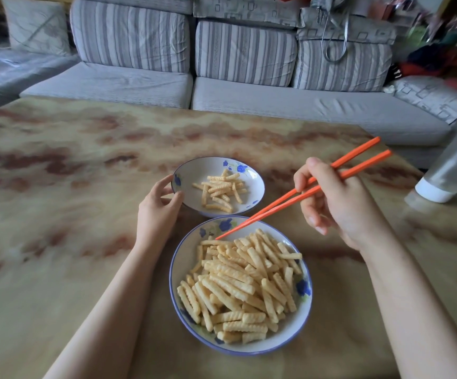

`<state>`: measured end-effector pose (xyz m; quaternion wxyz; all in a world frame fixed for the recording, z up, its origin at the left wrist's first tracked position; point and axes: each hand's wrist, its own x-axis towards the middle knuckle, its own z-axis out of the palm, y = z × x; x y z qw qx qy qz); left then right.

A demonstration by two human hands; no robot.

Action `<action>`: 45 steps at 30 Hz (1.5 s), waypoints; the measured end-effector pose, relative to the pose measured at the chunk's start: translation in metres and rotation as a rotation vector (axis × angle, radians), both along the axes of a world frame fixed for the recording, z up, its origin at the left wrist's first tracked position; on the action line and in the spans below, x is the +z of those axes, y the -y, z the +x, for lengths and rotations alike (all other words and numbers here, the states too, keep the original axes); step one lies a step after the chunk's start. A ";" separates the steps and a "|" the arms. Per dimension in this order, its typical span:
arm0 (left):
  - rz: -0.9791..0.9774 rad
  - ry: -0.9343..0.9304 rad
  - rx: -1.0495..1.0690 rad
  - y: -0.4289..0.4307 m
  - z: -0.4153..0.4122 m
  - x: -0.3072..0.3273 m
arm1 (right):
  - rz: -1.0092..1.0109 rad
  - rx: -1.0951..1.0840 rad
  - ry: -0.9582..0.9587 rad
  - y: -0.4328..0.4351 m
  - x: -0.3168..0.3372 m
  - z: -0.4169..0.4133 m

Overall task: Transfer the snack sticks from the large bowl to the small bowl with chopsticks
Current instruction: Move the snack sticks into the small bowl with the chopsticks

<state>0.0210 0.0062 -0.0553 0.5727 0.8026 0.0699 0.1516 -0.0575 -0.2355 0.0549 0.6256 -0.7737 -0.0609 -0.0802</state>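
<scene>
So this was the reach-in step. The right hand had its grip curled round the orange chopsticks, tips nearly together with nothing caught, at the far edge of the snack sticks piled in the large bowl. The left hand gripped the small bowl by its rim, a few sticks inside. Next move, I'd guess: spread the tips and pinch one stick gently. Marbled counter, striped grey sofa behind.
</scene>
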 end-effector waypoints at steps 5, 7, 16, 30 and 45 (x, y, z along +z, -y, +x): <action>-0.022 -0.004 -0.009 0.001 -0.001 0.000 | 0.047 -0.024 0.003 -0.002 0.000 0.000; -0.003 0.000 -0.001 0.000 0.000 -0.001 | 0.044 -0.012 -0.002 -0.002 0.000 0.000; -0.010 -0.004 -0.010 0.000 0.001 -0.001 | 0.082 -0.098 -0.025 -0.003 -0.008 0.000; 0.012 0.006 -0.001 0.000 0.001 0.000 | 0.298 -0.298 0.112 -0.009 -0.011 0.033; -0.007 -0.001 -0.004 0.000 0.001 -0.001 | 0.268 -0.289 0.143 -0.007 -0.026 0.035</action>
